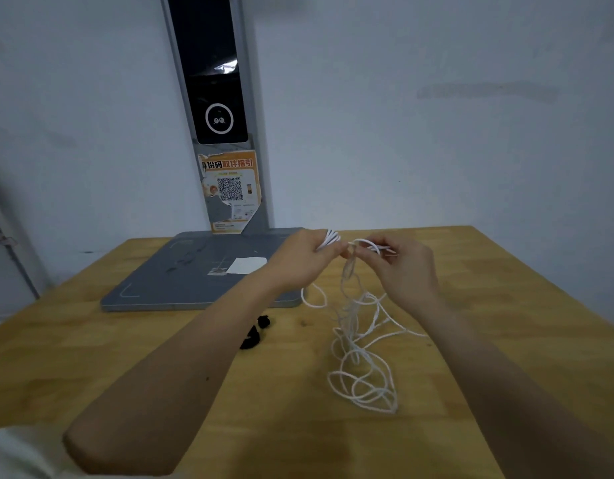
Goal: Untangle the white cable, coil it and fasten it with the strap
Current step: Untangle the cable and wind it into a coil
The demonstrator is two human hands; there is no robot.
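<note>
Thin white cable (359,344): light, limp, prone to snagging on its own loops; best taken near the gathered end and fed a single strand at a time, no hard tugging. Bunched in several turns in the left hand (300,259), grip closed around them, centre of frame. Pinched as one loop by the right hand (404,267), fingers curled. Remainder hanging down into a loose tangle on the wooden worktop (125,347), lower right of centre. Small black strap (255,331) lying just left of the tangle, partly behind the left forearm. Cable ends and plugs not made out; strands between the hands blurred.
</note>
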